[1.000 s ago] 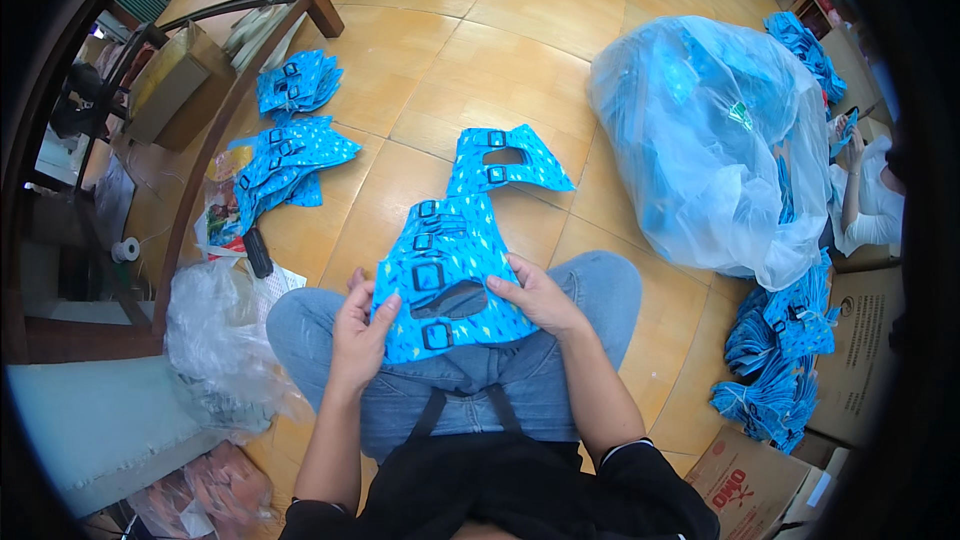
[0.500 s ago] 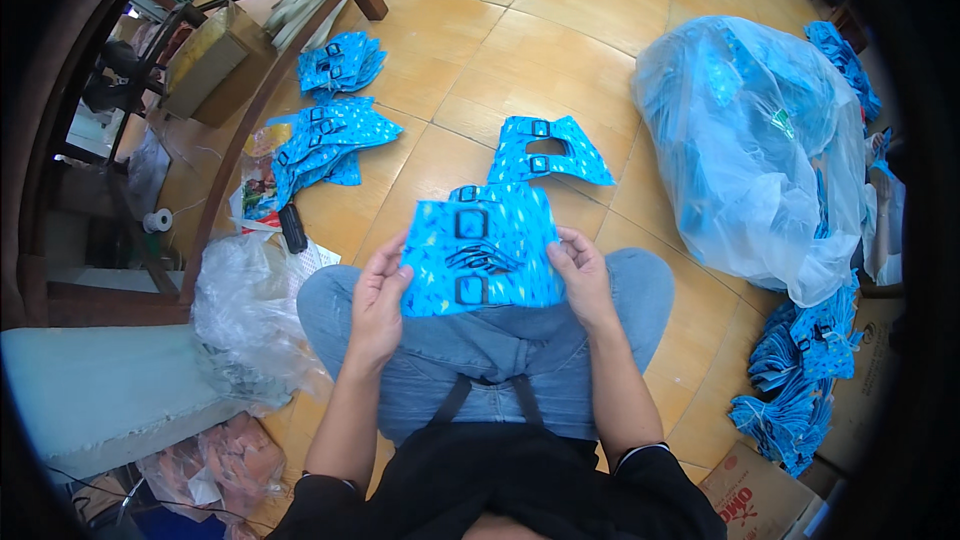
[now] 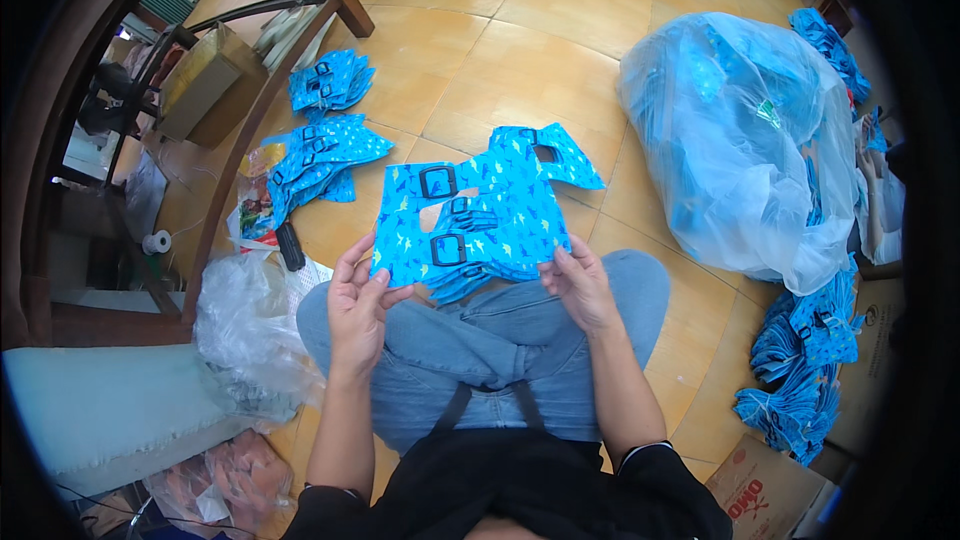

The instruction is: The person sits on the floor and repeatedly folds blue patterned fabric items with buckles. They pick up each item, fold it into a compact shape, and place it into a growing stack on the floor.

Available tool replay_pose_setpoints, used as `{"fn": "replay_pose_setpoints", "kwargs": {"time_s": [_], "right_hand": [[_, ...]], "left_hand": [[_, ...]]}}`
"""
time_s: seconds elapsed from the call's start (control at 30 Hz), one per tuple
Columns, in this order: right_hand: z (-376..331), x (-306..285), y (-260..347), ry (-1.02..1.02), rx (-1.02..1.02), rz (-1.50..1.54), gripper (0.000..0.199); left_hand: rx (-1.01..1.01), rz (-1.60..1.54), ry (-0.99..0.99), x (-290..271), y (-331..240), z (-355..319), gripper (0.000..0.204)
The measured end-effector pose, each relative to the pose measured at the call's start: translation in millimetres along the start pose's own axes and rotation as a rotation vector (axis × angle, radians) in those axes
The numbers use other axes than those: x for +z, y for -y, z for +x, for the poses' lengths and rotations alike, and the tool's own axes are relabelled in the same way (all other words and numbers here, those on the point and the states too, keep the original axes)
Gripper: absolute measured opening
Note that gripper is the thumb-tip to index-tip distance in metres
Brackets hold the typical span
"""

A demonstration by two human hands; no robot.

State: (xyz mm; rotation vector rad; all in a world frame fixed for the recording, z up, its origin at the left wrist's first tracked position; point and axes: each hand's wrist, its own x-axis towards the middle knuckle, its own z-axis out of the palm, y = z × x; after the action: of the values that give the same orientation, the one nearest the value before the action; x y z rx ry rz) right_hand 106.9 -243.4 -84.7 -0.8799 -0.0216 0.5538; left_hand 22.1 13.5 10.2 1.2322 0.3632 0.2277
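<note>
Left hand (image 3: 358, 305), right hand (image 3: 580, 285): each grip pinches blue harness stack (image 3: 470, 225) edge.

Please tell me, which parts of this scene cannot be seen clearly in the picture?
- Head view: the lower edge of the blue patterned fabric pieces is covered by the left hand and right hand.
- How many pieces are in that held stack: they overlap.
- Contents of the big clear plastic bag: only a blue blur through the film.
- The cardboard box is cut off by the dark lens rim.
</note>
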Motion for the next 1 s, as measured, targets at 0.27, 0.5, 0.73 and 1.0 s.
{"fn": "replay_pose_setpoints", "kwargs": {"time_s": [0.27,0.5,0.73,1.0], "right_hand": [[-1,-2,4,0.091,0.048,0.163,0.034],[1,-1,6,0.102,0.07,0.205,0.034],[1,-1,5,0.024,0.074,0.164,0.031],[4,1,4,0.007,0.058,0.165,0.026]], "left_hand": [[0.001,-0.085,-0.014,1,-2,-1,0.055],[0.024,-0.115,0.013,-2,-2,-2,0.058],[0.033,-0.156,0.094,-3,-4,-7,0.058],[0.026,-0.152,0.132,2,-11,-13,0.059]]}}
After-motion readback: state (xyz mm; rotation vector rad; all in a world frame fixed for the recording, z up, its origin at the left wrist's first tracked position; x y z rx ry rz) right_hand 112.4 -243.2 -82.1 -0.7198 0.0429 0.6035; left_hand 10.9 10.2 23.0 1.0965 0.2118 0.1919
